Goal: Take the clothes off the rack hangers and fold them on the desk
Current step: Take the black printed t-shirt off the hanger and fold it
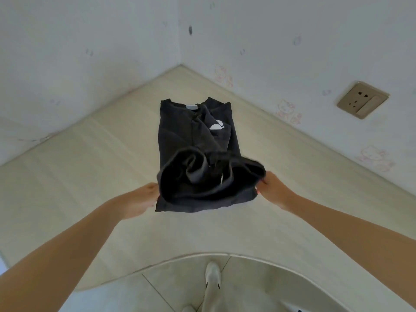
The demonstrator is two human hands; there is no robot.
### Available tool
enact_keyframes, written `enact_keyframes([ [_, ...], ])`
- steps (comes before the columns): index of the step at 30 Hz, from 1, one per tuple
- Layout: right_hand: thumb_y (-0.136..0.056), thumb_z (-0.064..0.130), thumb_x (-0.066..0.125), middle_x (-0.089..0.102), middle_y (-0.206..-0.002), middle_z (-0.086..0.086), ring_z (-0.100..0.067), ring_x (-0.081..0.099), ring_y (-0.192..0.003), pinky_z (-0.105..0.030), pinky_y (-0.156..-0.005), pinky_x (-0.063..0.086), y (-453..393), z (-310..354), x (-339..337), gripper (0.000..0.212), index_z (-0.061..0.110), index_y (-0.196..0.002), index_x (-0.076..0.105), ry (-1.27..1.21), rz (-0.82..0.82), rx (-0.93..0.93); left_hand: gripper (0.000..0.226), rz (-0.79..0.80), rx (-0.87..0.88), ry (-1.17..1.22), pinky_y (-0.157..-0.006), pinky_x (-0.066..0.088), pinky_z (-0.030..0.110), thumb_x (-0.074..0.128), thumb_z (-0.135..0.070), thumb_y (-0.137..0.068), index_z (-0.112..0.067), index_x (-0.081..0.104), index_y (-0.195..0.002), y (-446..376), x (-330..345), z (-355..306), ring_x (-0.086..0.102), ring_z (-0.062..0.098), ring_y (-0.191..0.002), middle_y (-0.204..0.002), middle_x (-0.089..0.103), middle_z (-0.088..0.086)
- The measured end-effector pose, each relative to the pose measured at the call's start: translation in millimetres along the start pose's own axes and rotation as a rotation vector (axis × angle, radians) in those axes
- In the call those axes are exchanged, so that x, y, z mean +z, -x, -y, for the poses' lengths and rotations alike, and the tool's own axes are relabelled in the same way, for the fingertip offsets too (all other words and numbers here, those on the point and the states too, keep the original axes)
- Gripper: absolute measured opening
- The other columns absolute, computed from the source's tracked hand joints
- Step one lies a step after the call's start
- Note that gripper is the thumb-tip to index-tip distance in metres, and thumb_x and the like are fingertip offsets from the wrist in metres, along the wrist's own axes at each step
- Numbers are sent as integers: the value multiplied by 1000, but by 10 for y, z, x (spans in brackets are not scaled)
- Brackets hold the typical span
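Observation:
A black garment (195,136) with a small white print lies folded lengthwise on the pale wooden desk (90,172), its collar end toward the wall corner. Its near end is lifted off the desk and curls over in a loose roll. My left hand (144,201) grips the lifted hem at its left corner. My right hand (273,190) grips the same hem at its right corner. Both hands are a little above the desk surface. No rack or hangers are in view.
The desk fills a corner between two white walls with faint pink cartoon stickers (288,111). A beige wall socket (362,100) sits at the right. The desk's curved front edge (202,255) is near me, with tiled floor and my shoe (212,274) below.

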State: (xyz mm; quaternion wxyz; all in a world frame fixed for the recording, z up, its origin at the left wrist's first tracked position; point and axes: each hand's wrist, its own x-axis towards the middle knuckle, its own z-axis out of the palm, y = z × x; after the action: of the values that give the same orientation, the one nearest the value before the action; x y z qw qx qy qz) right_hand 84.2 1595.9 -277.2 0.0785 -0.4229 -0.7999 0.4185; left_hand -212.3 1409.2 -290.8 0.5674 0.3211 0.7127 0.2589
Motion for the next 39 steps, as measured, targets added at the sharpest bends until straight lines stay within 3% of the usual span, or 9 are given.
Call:
enact_keyframes([
  [4,-103,34,36,39,-68,-4,-19,34,-67,-31,-61,27,-533,44,-26,40,10,-71,39,-181,-80,174,56,-360,-33,346,-106,43,44,34,-56,-99,-16,53,-134,-378,-112,-228,55,23,-119,-128,60,1],
  [8,-100,52,28,57,-100,-10,-28,56,-92,-34,-75,44,-850,-32,87,50,10,-112,53,-271,85,531,51,-410,-123,292,-104,45,48,56,-43,-95,-17,45,-136,-584,20,-197,53,27,-122,-136,54,1],
  [13,-102,45,33,44,-134,-5,-21,46,-114,-32,-92,37,-1019,-104,232,48,12,-136,32,-202,82,469,46,-443,-175,274,-102,45,44,54,-36,-98,-11,50,-137,-677,116,-173,55,28,-117,-131,59,5],
  [17,-104,34,32,45,-137,-7,-20,47,-115,-32,-95,37,-1112,-92,292,33,11,-128,36,-222,-27,341,42,-386,-145,500,-105,45,45,49,-39,-100,-14,53,-134,-616,40,-124,57,24,-117,-127,62,0],
  [27,-101,33,43,57,-91,-5,-31,62,-85,-35,-67,47,-1149,-237,89,22,12,-107,42,371,154,249,40,-456,-202,-88,-61,44,30,49,-38,-99,-9,56,-73,-668,27,24,57,20,-69,-72,61,5],
  [30,-100,36,46,57,-102,-4,-26,64,-81,-39,-72,55,-1095,-257,-46,32,16,-123,37,488,156,200,39,-500,-141,-285,-57,45,28,44,-46,-99,-16,52,-75,-607,-19,27,57,15,-62,-66,59,0],
  [34,-83,15,70,51,-128,-10,-30,60,-98,-38,-66,56,-1076,-363,-182,74,18,-142,25,896,40,-163,8,-693,170,-554,-58,48,25,51,-28,-98,-20,53,-101,-462,-295,89,60,13,-62,-82,64,-2],
  [36,-59,-4,79,57,-122,-19,-37,62,-96,-39,-59,56,-1106,-428,-213,91,12,-139,40,1113,72,-343,31,-721,439,-850,-68,56,34,68,0,-82,-11,61,-110,-497,-458,172,66,25,-82,-104,65,6],
  [39,-61,-5,77,55,-126,-23,-40,59,-108,-42,-68,54,-1219,-477,-157,86,12,-140,46,1208,116,-488,70,-601,600,-1200,-91,52,44,80,10,-59,-10,65,-124,-701,-658,272,62,36,-112,-127,61,14],
])
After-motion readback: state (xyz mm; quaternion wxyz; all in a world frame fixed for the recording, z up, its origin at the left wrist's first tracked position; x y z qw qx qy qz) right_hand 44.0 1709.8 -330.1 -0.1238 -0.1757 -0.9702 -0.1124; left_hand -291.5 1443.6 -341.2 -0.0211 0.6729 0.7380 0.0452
